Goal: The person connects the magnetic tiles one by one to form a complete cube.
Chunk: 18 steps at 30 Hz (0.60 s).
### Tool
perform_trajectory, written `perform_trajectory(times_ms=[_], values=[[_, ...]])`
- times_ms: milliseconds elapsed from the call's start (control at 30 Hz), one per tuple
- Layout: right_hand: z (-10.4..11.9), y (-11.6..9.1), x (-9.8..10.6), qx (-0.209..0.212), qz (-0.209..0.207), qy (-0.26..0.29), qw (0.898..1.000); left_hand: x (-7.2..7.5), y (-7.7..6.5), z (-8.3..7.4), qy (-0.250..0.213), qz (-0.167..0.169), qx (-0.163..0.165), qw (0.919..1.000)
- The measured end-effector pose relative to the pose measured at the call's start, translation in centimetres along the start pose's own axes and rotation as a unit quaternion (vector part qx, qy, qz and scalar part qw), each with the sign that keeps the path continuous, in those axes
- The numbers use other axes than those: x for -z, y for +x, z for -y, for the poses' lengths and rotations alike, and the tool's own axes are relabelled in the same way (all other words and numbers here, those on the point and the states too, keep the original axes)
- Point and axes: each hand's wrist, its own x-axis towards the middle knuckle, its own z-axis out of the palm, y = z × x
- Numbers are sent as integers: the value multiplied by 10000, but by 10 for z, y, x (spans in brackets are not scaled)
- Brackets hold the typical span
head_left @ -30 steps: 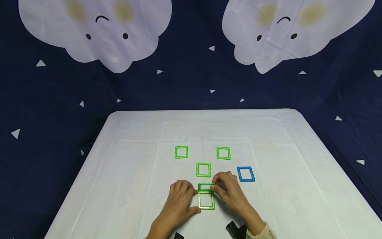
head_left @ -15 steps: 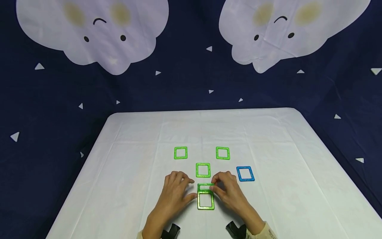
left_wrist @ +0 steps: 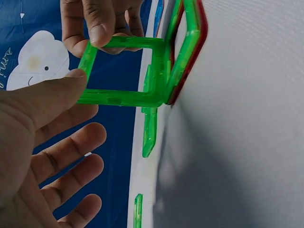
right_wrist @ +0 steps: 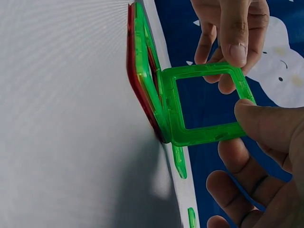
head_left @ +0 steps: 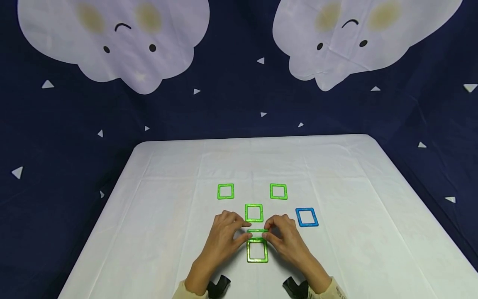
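Left hand [head_left: 224, 236] moved in, pinching upright green frame [left_wrist: 124, 98] opposite right hand [head_left: 287, 237]

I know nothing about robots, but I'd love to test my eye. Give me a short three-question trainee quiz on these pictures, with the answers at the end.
1. Count: in the head view, how many green square frames lie on the table apart from all other frames?

2. True or false: the left hand and the right hand both hold the same raised green frame.

3. Pick one: in the wrist views, the raised frame meets a lower green frame. What colour is the frame against that lower one's table side?
A) Blue
B) Red
C) Yellow

Key:
1. Three.
2. True: each hand pinches it.
3. B, a red frame.
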Motion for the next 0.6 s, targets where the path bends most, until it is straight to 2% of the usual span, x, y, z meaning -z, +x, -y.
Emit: perform_trajectory(times_ms=[333, 600], values=[[0, 0, 2, -158, 180, 42, 9997, -4, 1, -1, 94, -5, 3, 10000], [-3, -1, 4, 17, -29, -25, 10000, -4, 1, -1, -11, -41, -1, 10000]])
